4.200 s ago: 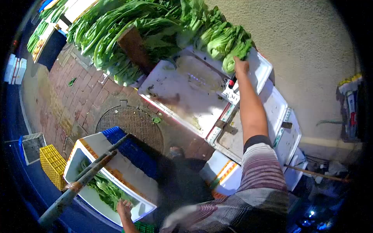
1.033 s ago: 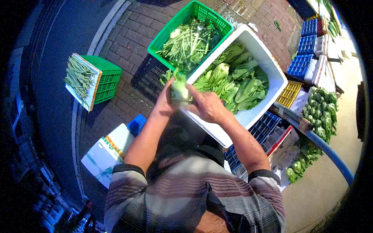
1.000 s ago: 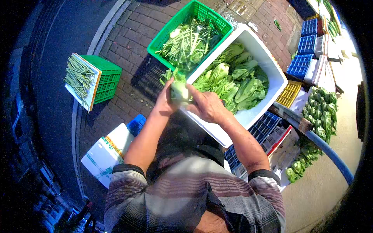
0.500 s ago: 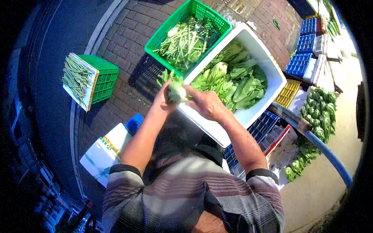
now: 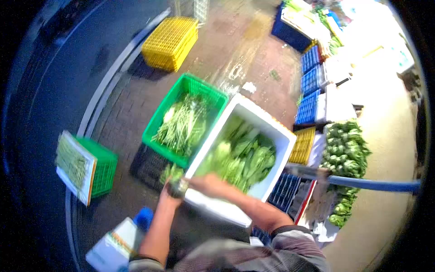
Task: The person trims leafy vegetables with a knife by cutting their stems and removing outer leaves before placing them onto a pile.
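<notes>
My left hand (image 5: 171, 192) is closed around a leafy green vegetable (image 5: 171, 173), its leaves pointing away from me and its pale cut end facing up. Close beside that end, my right hand (image 5: 212, 185) has its fingers curled in. Motion blurs it, so what it grips cannot be made out. Just beyond my hands stands a white foam box (image 5: 283, 136) with leafy green heads (image 5: 253, 158) inside. Touching its left side is a green basket (image 5: 152, 131) of stalks and leaf trimmings (image 5: 181, 129).
At left, green beans (image 5: 72, 163) lie on a white board over a green crate (image 5: 105, 170). A yellow crate (image 5: 170, 43) stands farther off by the kerb. Blue crates (image 5: 310, 106), stacked greens (image 5: 344, 149) and a blue pole (image 5: 371, 183) are on the right.
The view has tilted up and swung, so the boxes appear lower and a yellow crate has come into sight. Both hands stay together at the vegetable.
</notes>
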`<act>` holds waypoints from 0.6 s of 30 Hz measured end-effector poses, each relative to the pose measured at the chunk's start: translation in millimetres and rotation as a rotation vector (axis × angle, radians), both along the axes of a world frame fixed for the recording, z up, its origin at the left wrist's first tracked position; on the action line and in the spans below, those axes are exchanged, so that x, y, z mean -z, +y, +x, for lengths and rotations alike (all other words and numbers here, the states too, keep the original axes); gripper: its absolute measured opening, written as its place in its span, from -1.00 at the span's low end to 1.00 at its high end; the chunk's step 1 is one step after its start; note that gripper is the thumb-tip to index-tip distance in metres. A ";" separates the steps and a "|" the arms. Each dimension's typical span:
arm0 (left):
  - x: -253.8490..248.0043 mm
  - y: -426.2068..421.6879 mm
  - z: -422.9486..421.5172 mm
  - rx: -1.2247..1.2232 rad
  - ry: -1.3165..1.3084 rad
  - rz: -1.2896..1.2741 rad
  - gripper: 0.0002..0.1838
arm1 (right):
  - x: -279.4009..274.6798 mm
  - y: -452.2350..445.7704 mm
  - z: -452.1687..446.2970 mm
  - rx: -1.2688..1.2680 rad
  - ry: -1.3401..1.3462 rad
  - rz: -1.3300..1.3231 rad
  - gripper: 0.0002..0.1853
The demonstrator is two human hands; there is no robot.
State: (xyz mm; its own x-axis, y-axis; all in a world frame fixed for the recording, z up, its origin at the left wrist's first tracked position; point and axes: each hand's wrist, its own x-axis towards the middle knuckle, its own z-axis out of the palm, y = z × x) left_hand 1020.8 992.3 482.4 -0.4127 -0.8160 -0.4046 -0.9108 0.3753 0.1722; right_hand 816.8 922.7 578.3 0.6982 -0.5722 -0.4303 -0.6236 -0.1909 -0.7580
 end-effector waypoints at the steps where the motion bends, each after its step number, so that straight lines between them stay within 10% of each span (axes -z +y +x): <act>1: 52.5 14.0 15.2 -0.406 0.589 0.249 -0.60 | 16.1 2.4 0.8 0.024 -0.123 -0.048 -0.56; 2: 104.0 28.0 30.1 -0.780 1.232 0.426 -0.59 | 14.2 -3.4 4.0 0.011 -0.142 -0.119 -0.54; 5: 8.9 -15.6 27.3 -1.939 2.123 0.930 -0.51 | 17.2 -13.5 17.6 -0.033 -0.182 -0.267 -0.48; 11: 5.5 -29.1 47.4 -1.668 2.329 0.695 -0.46 | -3.4 -96.6 64.6 0.443 -0.399 -0.058 -0.35; 14: -29.1 -31.4 37.8 -1.820 2.084 0.658 -0.42 | 7.2 -141.5 90.6 0.388 0.101 -0.128 -0.16; 18: -46.1 -24.8 29.6 -1.685 2.127 0.603 -0.34 | 19.3 -136.9 83.2 0.513 0.006 -0.133 -0.12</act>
State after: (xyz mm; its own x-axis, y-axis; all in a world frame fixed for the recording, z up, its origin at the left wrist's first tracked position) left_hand 1050.3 967.5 528.6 0.0489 -0.7150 -0.6974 0.8994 -0.2721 0.3420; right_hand 900.0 785.7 559.0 0.3119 -0.8896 -0.3337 -0.6662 0.0456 -0.7443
